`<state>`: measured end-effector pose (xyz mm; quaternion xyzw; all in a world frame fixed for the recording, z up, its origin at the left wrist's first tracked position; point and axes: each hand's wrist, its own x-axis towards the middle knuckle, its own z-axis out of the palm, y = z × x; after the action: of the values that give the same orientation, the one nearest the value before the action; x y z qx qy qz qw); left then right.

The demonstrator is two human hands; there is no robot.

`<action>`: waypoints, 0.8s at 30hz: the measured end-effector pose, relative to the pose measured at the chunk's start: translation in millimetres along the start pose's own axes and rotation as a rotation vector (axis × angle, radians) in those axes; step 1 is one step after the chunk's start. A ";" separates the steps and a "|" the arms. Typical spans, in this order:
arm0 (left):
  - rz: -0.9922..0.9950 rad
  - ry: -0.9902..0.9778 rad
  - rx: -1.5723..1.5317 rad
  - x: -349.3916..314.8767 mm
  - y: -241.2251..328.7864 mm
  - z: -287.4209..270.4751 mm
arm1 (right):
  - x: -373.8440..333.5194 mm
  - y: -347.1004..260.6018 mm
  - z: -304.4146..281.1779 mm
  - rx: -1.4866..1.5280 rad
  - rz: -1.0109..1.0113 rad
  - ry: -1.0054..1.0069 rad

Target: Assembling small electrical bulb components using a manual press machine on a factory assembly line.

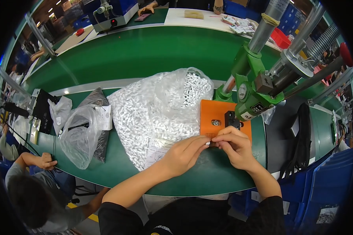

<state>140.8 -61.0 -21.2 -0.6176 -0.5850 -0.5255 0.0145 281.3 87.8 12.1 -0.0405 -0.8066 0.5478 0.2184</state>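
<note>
My left hand [183,155] is closed, with a small white part [208,143] pinched at its fingertips. Right beside it, my right hand [236,148] is closed too, thumb and finger pressed together; what they hold is too small to make out. Both hands meet over the near edge of the orange base plate [208,111] of a green hand press [253,100]. A black fixture [230,116] is mounted on that plate, just beyond my right fingers. To the left lies a big clear plastic bag [135,113] full of small white parts [195,89], visible through its open mouth.
A bag of dark parts [103,141] and a crumpled clear bag [80,137] lie at left on the green table [200,176]. The press's red-knobbed lever [345,55] rises at right. Blue bins [321,192] stand lower right. A co-worker [35,196] sits lower left.
</note>
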 end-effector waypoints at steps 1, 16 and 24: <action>-0.005 0.006 -0.001 -0.4 0.2 0.1 | -1.0 0.6 0.7 0.005 -0.007 0.018; 0.055 -0.026 0.099 -1.9 2.3 1.1 | -8.2 16.7 10.1 0.018 -0.115 0.115; 0.088 -0.055 0.140 -4.5 0.5 0.8 | -6.2 13.1 9.8 -0.077 -0.145 0.091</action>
<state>142.7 -63.8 -24.4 -0.6542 -0.5928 -0.4653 0.0646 280.7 82.6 -4.6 -0.0153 -0.8173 0.4966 0.2919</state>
